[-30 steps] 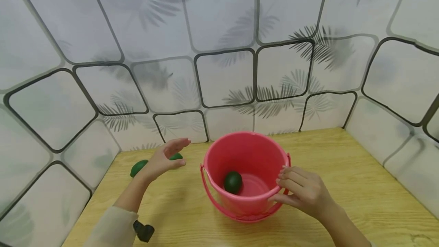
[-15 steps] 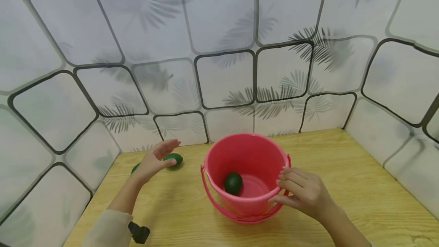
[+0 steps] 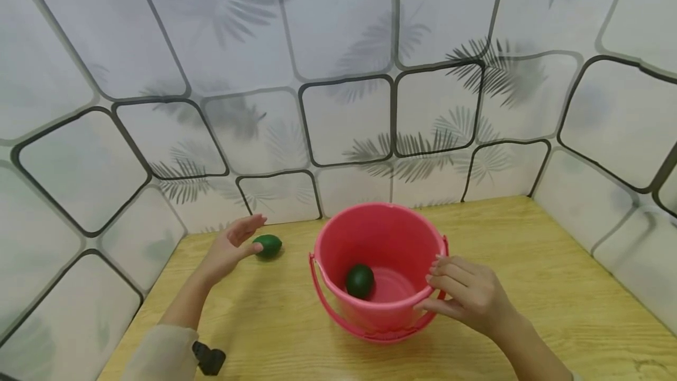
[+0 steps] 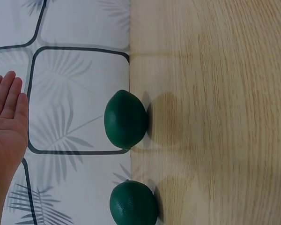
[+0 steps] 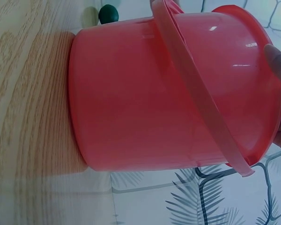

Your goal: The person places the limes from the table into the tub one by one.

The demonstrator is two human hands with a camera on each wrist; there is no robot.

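Note:
A pink bucket (image 3: 376,314) stands upright on the table, its handle hanging down in front. Inside it, against the left of the floor, lies a dark green fruit (image 3: 360,281). My right hand (image 3: 472,294) grips the bucket's right rim, thumb outside and fingers over the edge. To the left, my left hand (image 3: 226,253) hovers with fingers extended and thumb apart, holding nothing. Its thumb overlaps a green lime (image 3: 270,246) in the head view; contact is unclear. The left wrist view has two limes on the table, an upper lime (image 4: 125,119) and a lower lime (image 4: 133,203).
A pale wood table (image 3: 529,263) holds everything. Patterned wall covering (image 3: 349,122) closes off the back and both sides. A black device (image 3: 210,359) sits at the left sleeve.
My left hand has drifted left and slightly down, uncovering the nearer lime and hiding the farther-left one in the head view. My right hand and the bucket have stayed put.

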